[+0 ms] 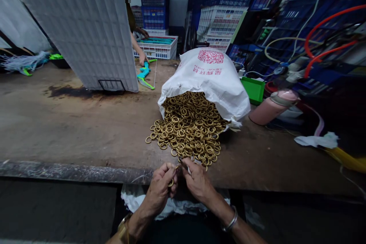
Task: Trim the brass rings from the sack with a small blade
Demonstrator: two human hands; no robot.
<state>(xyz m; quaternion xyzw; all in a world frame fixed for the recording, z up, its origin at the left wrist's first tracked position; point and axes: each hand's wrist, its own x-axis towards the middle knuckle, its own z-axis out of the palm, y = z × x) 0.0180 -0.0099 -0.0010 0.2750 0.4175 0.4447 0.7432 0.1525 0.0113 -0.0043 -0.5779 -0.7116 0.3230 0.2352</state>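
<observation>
My left hand (160, 188) is closed on a brass-coloured ring (170, 183), pinched at the fingers just past the table's front edge. Close by on its right, my right hand (198, 179) grips a small dark tool (183, 163), with its tip near the left fingertips; its exact kind is unclear. In front of both hands lies a heap of similar rings (188, 133), spilling from the mouth of a white woven sack (206, 68) lying on its side. Below the hands, white cloth or plastic (177, 206) shows at my lap.
A tall pale ribbed panel (85, 26) stands at left on the wooden table (71, 133). Behind it, another person's hand (142, 58) touches a turquoise and green toy bow (145, 72). On the right are a green bin (253, 89), a pink bottle (273, 106) and orange hoses (311, 42).
</observation>
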